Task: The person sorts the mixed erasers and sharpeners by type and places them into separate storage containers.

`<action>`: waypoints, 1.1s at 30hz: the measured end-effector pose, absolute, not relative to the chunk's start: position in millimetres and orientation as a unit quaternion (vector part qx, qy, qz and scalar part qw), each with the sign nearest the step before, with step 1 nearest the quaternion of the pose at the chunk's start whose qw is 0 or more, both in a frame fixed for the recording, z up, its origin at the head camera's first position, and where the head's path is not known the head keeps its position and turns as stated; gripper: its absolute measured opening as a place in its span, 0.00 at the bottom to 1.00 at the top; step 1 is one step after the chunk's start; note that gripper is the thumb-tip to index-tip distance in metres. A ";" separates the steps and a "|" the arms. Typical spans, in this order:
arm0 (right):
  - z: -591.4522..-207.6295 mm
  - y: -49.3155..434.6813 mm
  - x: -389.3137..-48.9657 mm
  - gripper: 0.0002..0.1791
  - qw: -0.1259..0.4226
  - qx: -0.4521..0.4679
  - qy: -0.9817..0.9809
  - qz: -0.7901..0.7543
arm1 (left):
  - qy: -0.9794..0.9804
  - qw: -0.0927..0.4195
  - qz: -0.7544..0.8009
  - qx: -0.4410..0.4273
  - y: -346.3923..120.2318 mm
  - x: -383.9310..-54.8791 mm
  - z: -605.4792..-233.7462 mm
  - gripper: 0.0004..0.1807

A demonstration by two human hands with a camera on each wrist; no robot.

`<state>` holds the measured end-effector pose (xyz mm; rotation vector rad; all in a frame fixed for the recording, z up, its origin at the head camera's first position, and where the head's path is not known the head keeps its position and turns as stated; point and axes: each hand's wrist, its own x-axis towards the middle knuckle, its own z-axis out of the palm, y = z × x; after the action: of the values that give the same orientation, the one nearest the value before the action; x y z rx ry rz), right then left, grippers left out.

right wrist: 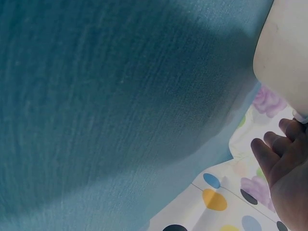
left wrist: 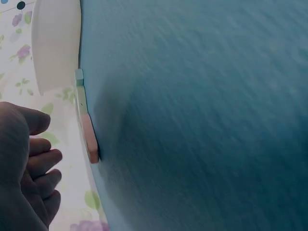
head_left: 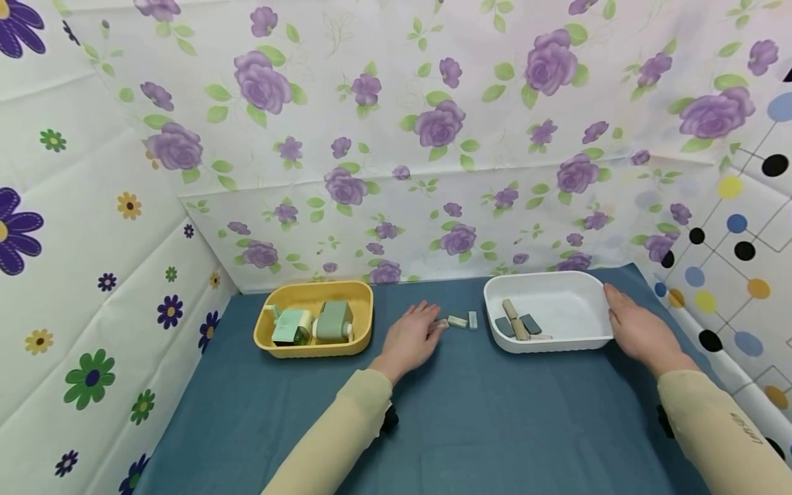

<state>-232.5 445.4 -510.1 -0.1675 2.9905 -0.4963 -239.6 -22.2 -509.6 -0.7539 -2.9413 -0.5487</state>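
My left hand (head_left: 408, 342) is over the table beside a short row of small eraser-like blocks. Its fingers are loosely bent, and nothing shows in its grasp in the left wrist view. The row has a pink block (left wrist: 89, 138), a pale green block (head_left: 458, 322) and a light blue block (head_left: 473, 320). On the right, my right hand (head_left: 643, 333) touches the right end of a white bin (head_left: 581, 302), its fingers mostly straight. Inside the bin lie several small pieces, among them a beige one (head_left: 515, 318) and a dark grey-green one (head_left: 530, 324).
A yellow bin (head_left: 317, 292) at the back left holds a mint green boxy object (head_left: 292, 326) and a grey-green one (head_left: 335, 321). Flowered cloth (head_left: 396, 137) hangs behind the blue-covered table (head_left: 495, 419), with patterned cloth on both sides.
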 end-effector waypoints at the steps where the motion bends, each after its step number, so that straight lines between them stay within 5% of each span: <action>1: -510.3 445.6 -232.4 0.37 0.053 -0.055 0.984 -0.163 | -0.954 0.025 -0.178 -0.240 -23.9 -238.8 -510.6 0.26; 33: -507.4 443.9 -230.8 0.37 0.052 -0.059 0.983 -0.163 | -0.975 0.030 -0.130 -0.176 -17.2 -251.6 -526.1 0.16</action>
<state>-230.8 443.9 -507.4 -0.1781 2.9913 -0.4969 -251.6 -17.2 -526.1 -0.5413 -3.0080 -0.4008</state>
